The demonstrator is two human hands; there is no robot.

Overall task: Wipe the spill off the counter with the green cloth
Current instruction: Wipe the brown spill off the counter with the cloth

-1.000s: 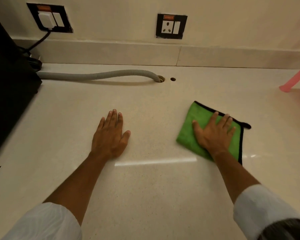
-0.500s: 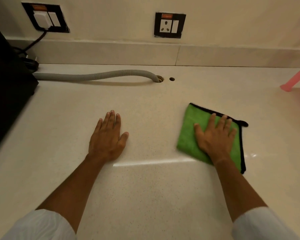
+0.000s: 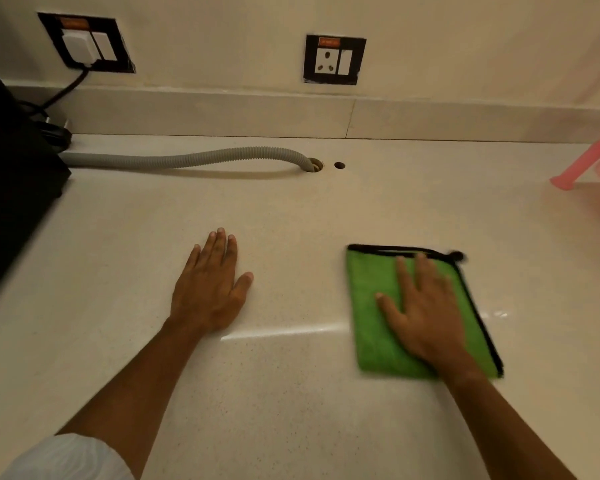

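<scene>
I am looking down at the pale speckled table with both hands laid flat on it. My right hand is pressing palm-down on the green cloth, fingers spread wide and flat, gripping nothing, only bearing down. The hand and cloth are blurring slightly. The cloth is lying folded into a rough square, its black-trimmed edges running along the far side and the right side, with a small black tab sticking out at the far right corner. Just right of the cloth a faint wet glint is showing on the table. My left hand is resting palm-down on bare table well to the left of the cloth, fingers close together and extended, holding nothing.

Between the two hands the table is lying open, and the near stretch toward me is open too. Far back, a grey corrugated hose is running along the table into a hole, with a smaller hole just beside it. A black appliance is bounding the left edge; a pink plastic object is crowding the far right edge. The backsplash is closing the far side, with two wall sockets above.
</scene>
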